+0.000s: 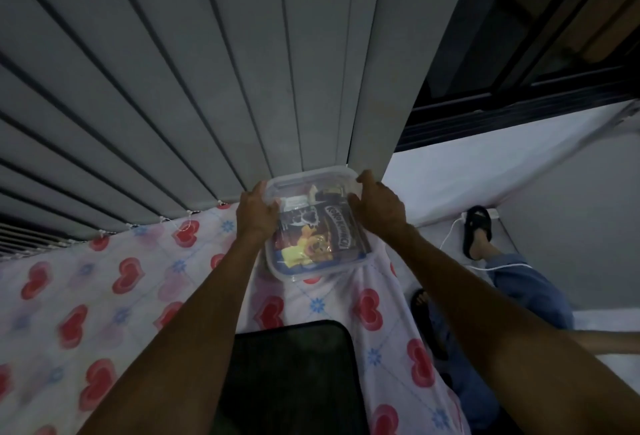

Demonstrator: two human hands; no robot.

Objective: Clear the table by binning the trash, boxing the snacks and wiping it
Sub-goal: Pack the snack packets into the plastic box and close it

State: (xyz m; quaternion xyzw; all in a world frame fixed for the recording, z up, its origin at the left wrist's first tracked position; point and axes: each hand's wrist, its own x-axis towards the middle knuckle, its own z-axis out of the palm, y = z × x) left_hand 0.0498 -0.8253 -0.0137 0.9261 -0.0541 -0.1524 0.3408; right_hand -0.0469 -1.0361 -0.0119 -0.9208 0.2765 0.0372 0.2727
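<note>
Both hands, left [257,213] and right [379,207], clasp the snack box [313,223] on the tabletop [104,282]; lid probably seated; press corners evenly.

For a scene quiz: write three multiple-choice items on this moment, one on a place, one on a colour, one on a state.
1. Where is the clear snack box?
A. on the floor
B. at the table's far edge by the blinds
C. on the dark chair

2. What colour are the hearts on the tablecloth?
A. green
B. red
C. black

3. How is the box held?
A. by both hands
B. by one hand
C. untouched

Answers: 1 B, it sits against the slats. 2 B, red hearts show. 3 A, left hand and right hand grip its sides.
</note>
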